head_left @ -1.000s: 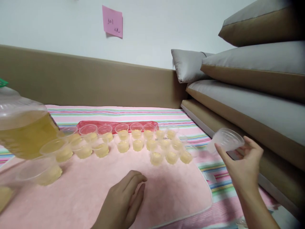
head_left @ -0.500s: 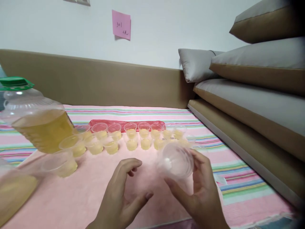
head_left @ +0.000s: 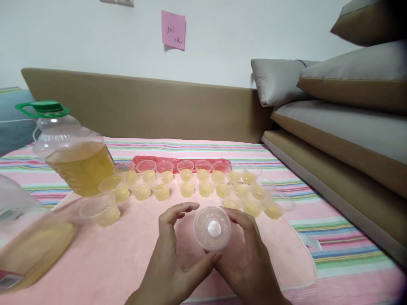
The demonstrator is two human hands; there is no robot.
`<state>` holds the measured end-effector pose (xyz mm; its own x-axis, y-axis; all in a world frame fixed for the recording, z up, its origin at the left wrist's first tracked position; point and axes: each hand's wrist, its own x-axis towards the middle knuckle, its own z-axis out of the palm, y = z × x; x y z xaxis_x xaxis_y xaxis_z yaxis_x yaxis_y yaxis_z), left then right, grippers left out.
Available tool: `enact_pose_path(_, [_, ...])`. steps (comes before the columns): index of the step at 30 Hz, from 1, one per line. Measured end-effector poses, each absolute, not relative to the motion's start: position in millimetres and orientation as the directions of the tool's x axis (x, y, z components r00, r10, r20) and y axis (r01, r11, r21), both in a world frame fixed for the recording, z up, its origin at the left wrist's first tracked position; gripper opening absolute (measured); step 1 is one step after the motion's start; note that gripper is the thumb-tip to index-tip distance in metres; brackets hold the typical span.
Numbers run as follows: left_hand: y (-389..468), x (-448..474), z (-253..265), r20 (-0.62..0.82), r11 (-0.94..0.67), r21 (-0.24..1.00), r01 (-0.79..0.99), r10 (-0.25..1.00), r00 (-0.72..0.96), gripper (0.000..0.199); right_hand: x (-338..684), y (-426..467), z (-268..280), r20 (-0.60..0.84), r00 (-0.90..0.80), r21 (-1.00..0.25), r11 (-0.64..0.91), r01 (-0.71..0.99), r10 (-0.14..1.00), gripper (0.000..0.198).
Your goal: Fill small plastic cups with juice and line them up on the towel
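Observation:
A clear plastic cup (head_left: 203,241) is in my right hand (head_left: 254,250), its round mouth tipped toward me. My right fingers curl along its right side, and the thumb is below it. On the other side, my left hand (head_left: 174,250) curves around with fingers and thumb apart. Its thumb tip lies by the cup's lower edge, close to my right thumb; whether it touches the cup I cannot tell. Beyond my hands stand several clear cups (head_left: 187,188) of pale yellow liquid in rows on a pink mat (head_left: 140,250).
A large jug (head_left: 79,165) with a green cap (head_left: 51,108) and yellow liquid stands at left. Another clear container (head_left: 38,241) of yellow liquid is nearer, partly cut off. A red plastic packet (head_left: 178,163) lies behind the cups. Stacked cushions (head_left: 346,127) rise at right.
My right hand has brought the cup left and turned it toward me. My two hands are now close together around it. The view has shifted, revealing more filled cups at right.

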<state>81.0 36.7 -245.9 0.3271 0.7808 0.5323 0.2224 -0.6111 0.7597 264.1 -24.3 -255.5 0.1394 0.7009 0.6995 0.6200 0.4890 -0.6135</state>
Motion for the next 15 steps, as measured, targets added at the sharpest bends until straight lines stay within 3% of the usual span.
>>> enact_pose_path(5, [35.8,81.9,-245.3,0.54,-0.622,0.746,0.239,0.774,0.33,0.075,258.7,-22.7,-256.0,0.701,0.18,-0.623,0.47,0.625,0.69,0.047])
enact_pose_path(15, [36.4,83.2,-245.9,0.653,-0.722,0.604,0.338,0.691,0.309,0.068,256.7,-23.0,-262.4,0.652,0.168,-0.668,0.455,0.589,0.74,0.05])
